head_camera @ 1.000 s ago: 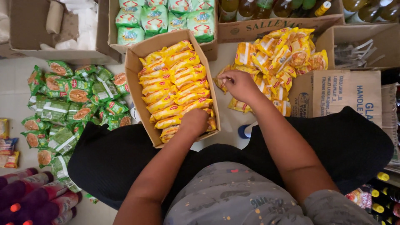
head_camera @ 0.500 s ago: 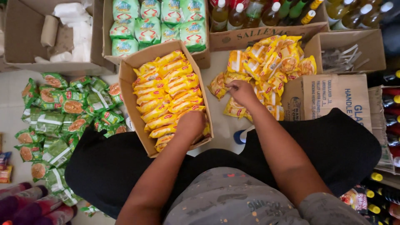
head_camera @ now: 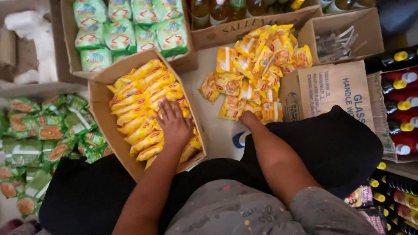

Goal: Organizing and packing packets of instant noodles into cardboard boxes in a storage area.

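The box is nearly full, its yellow packets standing on edge in rows, and the left hand lies flat on the near rows with fingers spread, pressing them down. A fair heap of loose packets lies on the floor just right of the box (roughly as many as one more row, at a guess), so the packing looks well advanced but unfinished. The right hand reaches the heap's near edge; its fingers are tucked under a packet, so I cannot tell whether they pinch it.
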